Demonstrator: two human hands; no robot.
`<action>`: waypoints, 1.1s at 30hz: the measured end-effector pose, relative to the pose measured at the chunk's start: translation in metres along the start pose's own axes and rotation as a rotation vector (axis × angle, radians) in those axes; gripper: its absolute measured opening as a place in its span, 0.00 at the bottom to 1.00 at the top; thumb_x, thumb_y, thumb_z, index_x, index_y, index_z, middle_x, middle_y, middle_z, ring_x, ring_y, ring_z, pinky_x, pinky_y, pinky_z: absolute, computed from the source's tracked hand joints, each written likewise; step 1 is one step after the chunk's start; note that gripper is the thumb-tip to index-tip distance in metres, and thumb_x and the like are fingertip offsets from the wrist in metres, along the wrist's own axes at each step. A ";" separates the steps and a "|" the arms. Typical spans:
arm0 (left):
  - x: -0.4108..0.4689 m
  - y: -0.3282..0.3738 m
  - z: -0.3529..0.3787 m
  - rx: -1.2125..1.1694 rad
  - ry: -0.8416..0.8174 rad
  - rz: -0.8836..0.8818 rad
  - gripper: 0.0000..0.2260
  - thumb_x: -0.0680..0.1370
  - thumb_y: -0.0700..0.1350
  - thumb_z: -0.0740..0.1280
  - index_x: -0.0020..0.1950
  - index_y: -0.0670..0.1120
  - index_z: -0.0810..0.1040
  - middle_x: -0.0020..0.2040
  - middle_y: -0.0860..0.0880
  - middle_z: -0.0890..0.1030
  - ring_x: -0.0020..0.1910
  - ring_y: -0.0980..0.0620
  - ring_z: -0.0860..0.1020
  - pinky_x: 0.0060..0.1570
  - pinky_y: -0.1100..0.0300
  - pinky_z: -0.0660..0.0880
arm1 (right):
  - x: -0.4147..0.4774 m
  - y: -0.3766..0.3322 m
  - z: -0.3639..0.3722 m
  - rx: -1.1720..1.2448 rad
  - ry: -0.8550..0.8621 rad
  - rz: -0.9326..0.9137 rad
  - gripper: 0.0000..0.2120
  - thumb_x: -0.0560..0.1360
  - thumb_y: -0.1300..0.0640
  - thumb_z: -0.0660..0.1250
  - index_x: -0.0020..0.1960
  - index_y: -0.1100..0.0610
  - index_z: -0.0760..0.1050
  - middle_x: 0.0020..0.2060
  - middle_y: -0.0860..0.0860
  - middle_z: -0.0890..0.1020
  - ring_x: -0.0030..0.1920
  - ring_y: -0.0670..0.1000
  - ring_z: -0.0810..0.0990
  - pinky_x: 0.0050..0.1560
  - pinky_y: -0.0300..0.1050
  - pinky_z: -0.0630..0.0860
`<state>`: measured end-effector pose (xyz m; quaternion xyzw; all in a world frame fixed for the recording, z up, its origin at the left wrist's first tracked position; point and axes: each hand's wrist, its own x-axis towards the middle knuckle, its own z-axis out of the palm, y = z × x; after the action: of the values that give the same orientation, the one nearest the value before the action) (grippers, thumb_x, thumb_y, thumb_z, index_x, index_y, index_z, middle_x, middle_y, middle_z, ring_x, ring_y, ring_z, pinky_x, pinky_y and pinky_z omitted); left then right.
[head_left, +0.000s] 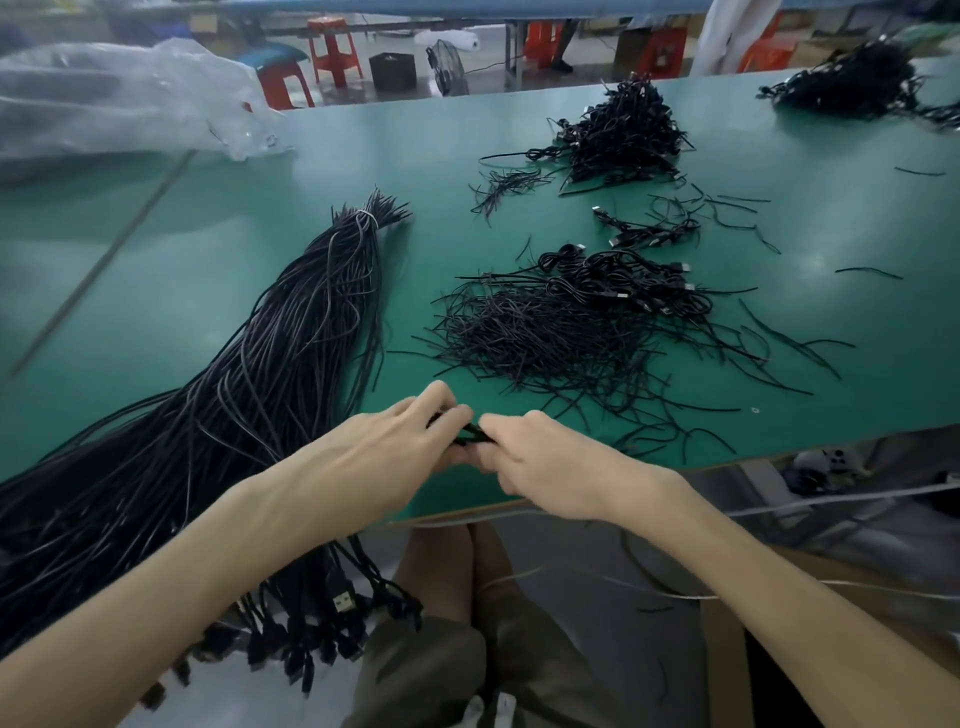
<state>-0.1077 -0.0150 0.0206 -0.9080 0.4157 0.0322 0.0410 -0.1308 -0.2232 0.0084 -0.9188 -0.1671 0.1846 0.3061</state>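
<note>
The left hand and right hand pinch a black cable (fingers curled).

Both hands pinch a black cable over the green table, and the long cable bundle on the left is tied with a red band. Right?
Not quite: in the head view the band around the long cable bundle is white, not red. Otherwise yes: the left hand and right hand both pinch a black cable over the green table.
</note>
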 end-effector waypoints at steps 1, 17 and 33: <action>0.001 0.001 -0.002 -0.063 -0.006 -0.011 0.14 0.87 0.52 0.51 0.67 0.47 0.66 0.54 0.55 0.67 0.41 0.54 0.72 0.32 0.60 0.64 | -0.001 0.000 -0.004 0.039 0.007 -0.004 0.13 0.86 0.51 0.57 0.44 0.54 0.67 0.37 0.54 0.78 0.31 0.51 0.70 0.34 0.51 0.69; 0.008 0.009 0.009 -1.337 -0.053 -0.340 0.21 0.86 0.60 0.52 0.41 0.48 0.68 0.33 0.53 0.60 0.26 0.55 0.56 0.24 0.65 0.55 | 0.005 0.006 0.001 -0.509 0.411 -0.326 0.04 0.84 0.57 0.63 0.54 0.57 0.70 0.42 0.51 0.84 0.37 0.58 0.76 0.39 0.45 0.63; 0.032 -0.008 0.021 -1.392 0.356 -0.594 0.18 0.89 0.51 0.50 0.40 0.47 0.62 0.31 0.49 0.59 0.25 0.53 0.54 0.24 0.62 0.52 | 0.032 0.044 0.000 -0.031 0.749 0.195 0.13 0.82 0.46 0.66 0.51 0.57 0.75 0.48 0.49 0.75 0.54 0.52 0.75 0.48 0.45 0.71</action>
<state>-0.0812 -0.0312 -0.0033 -0.7895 0.0392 0.1272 -0.5991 -0.0938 -0.2427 -0.0267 -0.9388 0.0417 -0.1382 0.3129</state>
